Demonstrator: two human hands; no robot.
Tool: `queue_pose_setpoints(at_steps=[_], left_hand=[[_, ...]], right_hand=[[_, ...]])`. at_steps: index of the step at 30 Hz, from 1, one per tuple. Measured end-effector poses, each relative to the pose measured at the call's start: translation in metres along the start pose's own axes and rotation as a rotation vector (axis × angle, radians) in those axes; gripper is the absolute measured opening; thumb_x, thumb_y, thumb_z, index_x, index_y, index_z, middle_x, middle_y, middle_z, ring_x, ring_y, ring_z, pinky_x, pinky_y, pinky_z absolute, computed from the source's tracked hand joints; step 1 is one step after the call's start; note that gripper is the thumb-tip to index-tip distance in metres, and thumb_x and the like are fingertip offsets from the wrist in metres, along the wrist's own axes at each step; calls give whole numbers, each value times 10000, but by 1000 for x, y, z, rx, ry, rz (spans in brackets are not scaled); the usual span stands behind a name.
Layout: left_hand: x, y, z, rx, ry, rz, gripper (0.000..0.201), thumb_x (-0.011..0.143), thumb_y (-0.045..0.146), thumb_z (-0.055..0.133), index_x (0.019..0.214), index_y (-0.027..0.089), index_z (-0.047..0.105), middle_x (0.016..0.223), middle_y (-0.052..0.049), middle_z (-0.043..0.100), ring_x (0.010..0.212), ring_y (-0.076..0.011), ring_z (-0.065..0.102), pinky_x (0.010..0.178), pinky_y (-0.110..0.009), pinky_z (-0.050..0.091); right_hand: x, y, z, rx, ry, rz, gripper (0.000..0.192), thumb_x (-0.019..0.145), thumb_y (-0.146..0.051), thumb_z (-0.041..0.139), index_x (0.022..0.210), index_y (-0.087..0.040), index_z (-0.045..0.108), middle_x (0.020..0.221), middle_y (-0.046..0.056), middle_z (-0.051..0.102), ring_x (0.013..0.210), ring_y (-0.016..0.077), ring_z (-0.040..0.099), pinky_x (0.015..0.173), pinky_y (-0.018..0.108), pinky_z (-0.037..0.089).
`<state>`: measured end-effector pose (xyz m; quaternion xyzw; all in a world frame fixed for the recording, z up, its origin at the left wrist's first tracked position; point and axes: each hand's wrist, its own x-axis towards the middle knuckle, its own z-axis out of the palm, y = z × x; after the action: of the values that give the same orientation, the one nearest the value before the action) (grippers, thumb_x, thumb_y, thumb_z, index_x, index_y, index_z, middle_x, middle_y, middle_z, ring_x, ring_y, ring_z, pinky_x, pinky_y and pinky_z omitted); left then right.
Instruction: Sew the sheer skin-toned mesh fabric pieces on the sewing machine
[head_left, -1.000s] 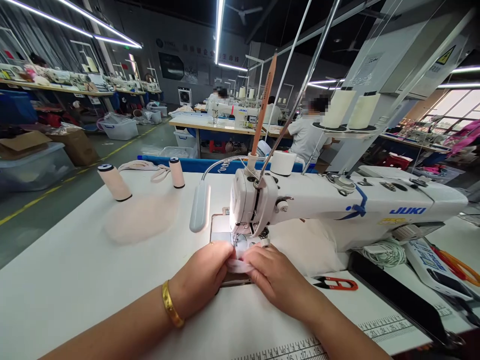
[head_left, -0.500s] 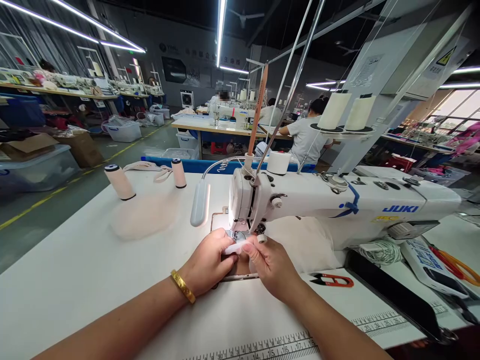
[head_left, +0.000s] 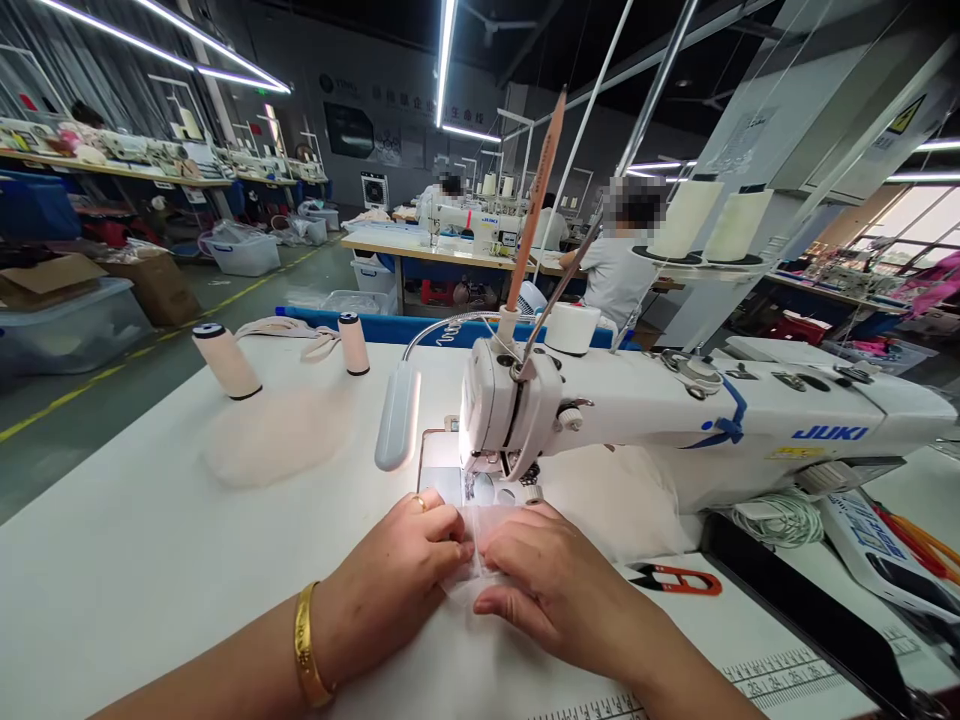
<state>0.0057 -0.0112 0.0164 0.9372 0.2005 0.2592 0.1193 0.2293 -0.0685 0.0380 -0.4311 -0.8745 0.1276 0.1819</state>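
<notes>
Fabric piece (head_left: 472, 560) pinched by both hands before sewing machine (head_left: 675, 420) (marked "JUKI").

sheer cloth piece (head_left: 471, 560), glossy gold bangle (head_left: 306, 648)

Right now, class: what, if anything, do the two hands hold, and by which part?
Both hold a small pale fabric piece on the table in front of the sewing machine: left hand pinches its left edge, right hand presses its right side.

Person's forearms bare, no sleeves visible. Left hand (head_left: 394, 585): smooth gold bangle bracelet (head_left: 306, 647) at the wrist, thin gold ring (head_left: 421, 502) on one finger. Right hand (head_left: 559, 590): unadorned.
</notes>
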Motion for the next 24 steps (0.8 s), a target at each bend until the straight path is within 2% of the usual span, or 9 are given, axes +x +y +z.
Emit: queue_pose_setpoints(at_steps=[5, 9, 15, 17, 19, 22, 24], left_hand=[[5, -8, 2, 47, 34, 14, 250, 1009, 132, 513, 858, 190, 704, 851, -41, 682, 765, -191, 498, 702, -326, 410], [8, -16, 4, 99, 63, 17, 276, 988, 102, 475, 894, 186, 721, 839, -54, 664, 752, -201, 484, 678, -326, 403], [10, -19, 3, 157, 40, -11, 273, 981, 94, 484, 847, 189, 702, 914, -56, 680, 821, -213, 514, 754, -355, 416], [10, -19, 4, 142, 24, -11, 289, 985, 85, 463, 821, 184, 680, 835, -42, 657, 772, -199, 504, 745, -352, 407], [10, -20, 6, 113, 17, -33, 300, 987, 76, 438, 866, 188, 689, 795, -35, 638, 745, -195, 502, 731, -345, 401], [10, -24, 6, 57, 33, -61, 333, 980, 69, 413, 993, 207, 716, 826, -40, 642, 776, -203, 526, 736, -342, 397], [11, -25, 5, 29, 35, -80, 325, 967, 73, 421, 971, 208, 716, 846, -43, 638, 794, -205, 530, 741, -340, 396]], right_hand=[[3, 4, 5, -10, -39, 83, 239, 1016, -415, 656, 915, -208, 596, 934, 25, 685, 915, 235, 624, 856, 372, 433], [4, 5, 8, 6, -30, 88, 208, 997, -412, 686, 1034, -217, 625, 1046, 39, 709, 970, 257, 629, 849, 380, 446], [6, 8, 14, -22, 3, 85, 396, 888, -442, 817, 1154, -240, 604, 1211, 35, 693, 1012, 275, 613, 855, 394, 454], [6, 12, 20, -51, 24, 75, 255, 937, -320, 768, 1114, -228, 609, 1148, 35, 701, 970, 263, 612, 809, 380, 447], [6, 15, 25, -66, 66, 56, 44, 998, -171, 622, 1003, -212, 607, 1040, 34, 705, 902, 241, 605, 755, 363, 430], [8, 19, 29, -14, 171, 45, 187, 1036, -115, 462, 951, -211, 598, 966, 34, 706, 860, 225, 598, 753, 356, 424], [10, 20, 27, 57, 258, 67, 193, 1067, -161, 437, 1000, -221, 608, 1000, 28, 720, 877, 218, 603, 783, 352, 431]])
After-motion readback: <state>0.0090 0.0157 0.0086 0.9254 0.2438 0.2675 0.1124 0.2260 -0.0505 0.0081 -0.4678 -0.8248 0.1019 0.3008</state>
